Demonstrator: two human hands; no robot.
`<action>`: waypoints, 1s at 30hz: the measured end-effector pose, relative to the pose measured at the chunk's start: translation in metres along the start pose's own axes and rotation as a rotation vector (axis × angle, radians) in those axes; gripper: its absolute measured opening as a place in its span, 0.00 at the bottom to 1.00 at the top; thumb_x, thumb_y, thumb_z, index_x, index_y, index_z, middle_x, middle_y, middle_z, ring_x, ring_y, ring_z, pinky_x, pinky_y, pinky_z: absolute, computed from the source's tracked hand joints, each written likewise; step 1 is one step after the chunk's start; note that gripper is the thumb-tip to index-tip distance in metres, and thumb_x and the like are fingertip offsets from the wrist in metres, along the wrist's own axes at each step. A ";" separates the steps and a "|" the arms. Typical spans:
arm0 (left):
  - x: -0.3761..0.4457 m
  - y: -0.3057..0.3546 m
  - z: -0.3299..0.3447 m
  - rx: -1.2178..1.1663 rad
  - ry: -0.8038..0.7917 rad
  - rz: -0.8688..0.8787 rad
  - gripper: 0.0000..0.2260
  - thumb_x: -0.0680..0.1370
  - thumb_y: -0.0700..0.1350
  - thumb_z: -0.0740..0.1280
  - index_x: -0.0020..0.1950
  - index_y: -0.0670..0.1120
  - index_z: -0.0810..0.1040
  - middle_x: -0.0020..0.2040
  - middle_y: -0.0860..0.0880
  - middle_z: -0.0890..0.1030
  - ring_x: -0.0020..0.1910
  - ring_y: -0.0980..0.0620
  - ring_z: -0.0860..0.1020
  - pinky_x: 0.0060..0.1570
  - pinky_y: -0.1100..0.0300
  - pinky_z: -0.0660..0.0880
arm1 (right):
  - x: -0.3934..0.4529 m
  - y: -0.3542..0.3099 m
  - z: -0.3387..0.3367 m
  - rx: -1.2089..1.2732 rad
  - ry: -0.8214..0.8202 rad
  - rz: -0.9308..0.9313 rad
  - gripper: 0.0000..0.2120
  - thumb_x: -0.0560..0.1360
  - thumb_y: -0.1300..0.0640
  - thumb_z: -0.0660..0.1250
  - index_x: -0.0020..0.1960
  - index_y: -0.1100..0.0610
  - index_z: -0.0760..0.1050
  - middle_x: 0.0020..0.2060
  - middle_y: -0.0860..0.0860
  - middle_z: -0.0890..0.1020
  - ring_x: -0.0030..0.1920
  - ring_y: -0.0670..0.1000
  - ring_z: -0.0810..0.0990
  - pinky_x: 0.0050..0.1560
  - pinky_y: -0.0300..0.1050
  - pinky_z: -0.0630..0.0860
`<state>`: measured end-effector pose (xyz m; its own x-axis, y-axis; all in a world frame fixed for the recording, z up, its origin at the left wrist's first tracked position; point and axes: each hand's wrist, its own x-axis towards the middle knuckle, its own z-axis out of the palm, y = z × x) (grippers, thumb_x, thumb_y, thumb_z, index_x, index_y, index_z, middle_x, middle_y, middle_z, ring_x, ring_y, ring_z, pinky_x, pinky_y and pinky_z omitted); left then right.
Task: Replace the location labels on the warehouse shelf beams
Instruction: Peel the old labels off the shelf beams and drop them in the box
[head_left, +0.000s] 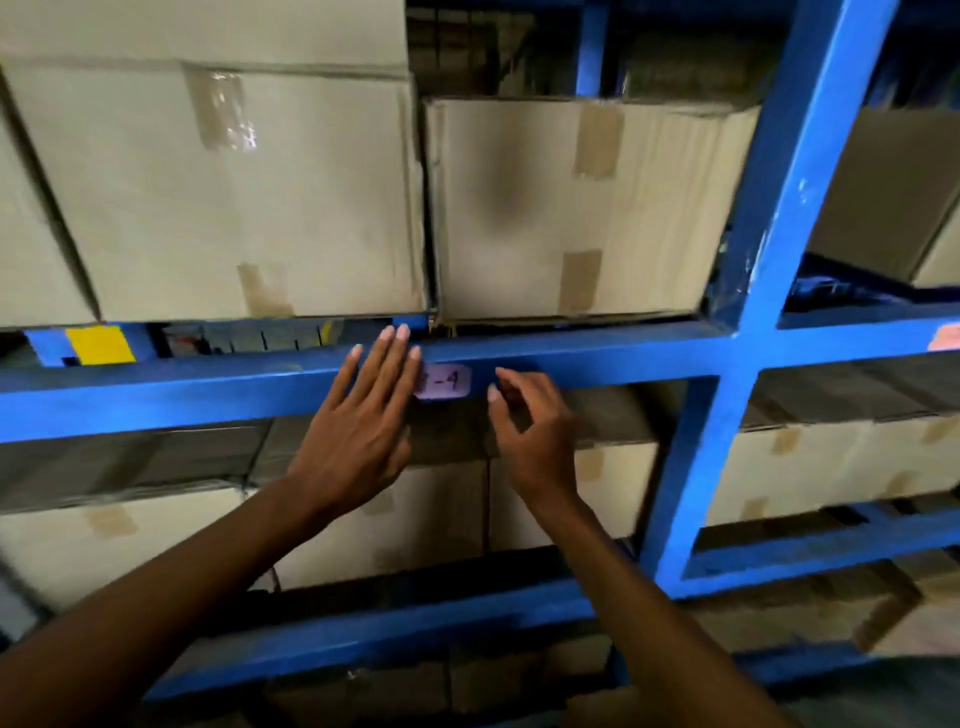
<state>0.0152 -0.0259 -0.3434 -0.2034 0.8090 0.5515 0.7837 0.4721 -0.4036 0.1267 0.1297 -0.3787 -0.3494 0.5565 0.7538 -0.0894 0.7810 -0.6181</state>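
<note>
your left hand (363, 415) lay flat with straight, spread fingers against the front of a blue shelf beam (597, 358), its fingertips reaching the beam's top edge and its side covering the left end of a small pale purple label (445, 382) stuck on the beam, where "-4" could be read. your right hand (530, 431) hovered just right of the label with fingers loosely curled and holding nothing, the fingertips near the beam. taped cardboard boxes (234, 197) sat on the shelf above the beam, more filled the shelf below, and a blue upright post (753, 291) stood to the right.
</note>
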 end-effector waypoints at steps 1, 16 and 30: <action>-0.003 -0.008 0.002 0.001 -0.012 0.003 0.37 0.71 0.49 0.65 0.74 0.37 0.55 0.76 0.37 0.56 0.75 0.39 0.54 0.73 0.44 0.55 | 0.000 -0.006 0.008 -0.060 -0.026 -0.033 0.14 0.75 0.55 0.64 0.60 0.57 0.75 0.52 0.54 0.78 0.52 0.51 0.76 0.55 0.46 0.75; -0.013 -0.028 0.030 -0.072 -0.001 0.014 0.44 0.66 0.55 0.70 0.75 0.38 0.55 0.75 0.37 0.57 0.75 0.39 0.56 0.72 0.43 0.52 | -0.017 -0.028 0.050 -0.328 0.145 -0.053 0.11 0.75 0.60 0.65 0.57 0.60 0.77 0.51 0.59 0.78 0.51 0.55 0.77 0.50 0.53 0.77; -0.011 -0.023 0.032 -0.092 -0.028 -0.028 0.43 0.71 0.56 0.64 0.75 0.39 0.42 0.76 0.35 0.47 0.75 0.37 0.45 0.72 0.42 0.42 | 0.032 -0.046 0.022 -0.271 -0.162 0.212 0.04 0.70 0.57 0.70 0.40 0.56 0.75 0.37 0.52 0.79 0.38 0.48 0.77 0.38 0.44 0.77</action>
<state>-0.0189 -0.0345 -0.3639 -0.2411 0.8061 0.5405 0.8280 0.4614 -0.3188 0.0994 0.1056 -0.3306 -0.4789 0.6784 0.5572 0.2432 0.7124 -0.6583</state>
